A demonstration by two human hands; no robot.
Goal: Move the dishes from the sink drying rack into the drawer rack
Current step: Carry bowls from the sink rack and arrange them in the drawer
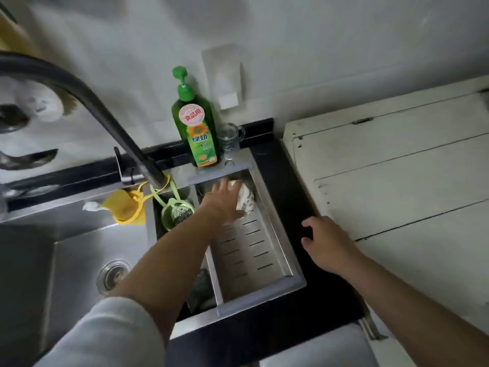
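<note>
We are reaching the left hand (225,200) into the drying rack (254,250), fingers spread and closing over a patterned dish (246,200) just beyond the fingertips – pickup in hand. Right hand (325,245) is resting open on the counter (293,186). Next, we judge, a firm grip and lift – drawer out of view.

Your drying rack (254,250) sits in the right end of the sink (66,260), with a dish (246,200) at its far end under your left hand (225,201). Behind the rack stand a soap bottle (197,128) and, to its right, a glass mug (231,137). Your right hand (326,245) rests on the counter (293,197) right of the rack, beside a cabinet (397,168).
</note>
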